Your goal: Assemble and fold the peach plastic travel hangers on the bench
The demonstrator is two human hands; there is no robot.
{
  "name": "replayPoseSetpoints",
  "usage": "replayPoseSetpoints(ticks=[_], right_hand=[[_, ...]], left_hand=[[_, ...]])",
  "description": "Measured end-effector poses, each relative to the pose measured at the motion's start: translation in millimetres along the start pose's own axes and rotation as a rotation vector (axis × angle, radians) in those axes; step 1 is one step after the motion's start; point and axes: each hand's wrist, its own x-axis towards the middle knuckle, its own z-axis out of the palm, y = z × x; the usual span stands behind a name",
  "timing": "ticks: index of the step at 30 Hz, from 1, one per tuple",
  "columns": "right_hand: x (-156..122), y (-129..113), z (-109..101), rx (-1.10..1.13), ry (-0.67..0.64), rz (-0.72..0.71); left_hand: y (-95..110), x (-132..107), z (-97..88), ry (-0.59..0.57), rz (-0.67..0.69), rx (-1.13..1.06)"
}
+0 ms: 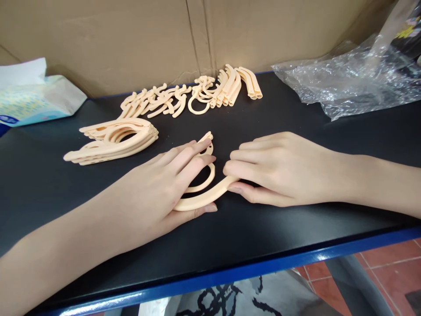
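Observation:
A cream plastic folding clothes hanger lies low over the black table top in front of me. My left hand is closed over its left part, with the thumb under the curved arm and the fingers across the ring-shaped piece. The curved arm's right end is pinched between the thumb and bent fingers of my right hand. My hands cover both ends of that arm. To the left of my left hand rests a stack of folded cream hangers.
Behind, loose hook pieces and curved arm pieces lie in rows before a cardboard wall. A tissue pack stands at left, a clear plastic bag at right. The table's blue edge runs along the front.

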Motion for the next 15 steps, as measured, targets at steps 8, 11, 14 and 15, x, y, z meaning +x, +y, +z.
replayPoseSetpoints(ticks=[8, 11, 14, 15], right_hand=[[0.1, 0.6, 0.1, 0.008, -0.016, 0.003], [-0.3, 0.7, 0.2, 0.008, -0.02, 0.005], [-0.4, 0.4, -0.1, 0.011, -0.038, 0.008], [-0.3, 0.3, -0.3, 0.012, -0.04, 0.008]], left_hand=[[0.3, -1.1, 0.3, -0.014, -0.001, 0.004], [0.5, 0.0, 0.1, -0.02, -0.009, -0.013], [0.4, 0.9, -0.2, -0.018, -0.004, 0.001], [0.4, 1.0, -0.2, -0.018, 0.003, 0.007]])
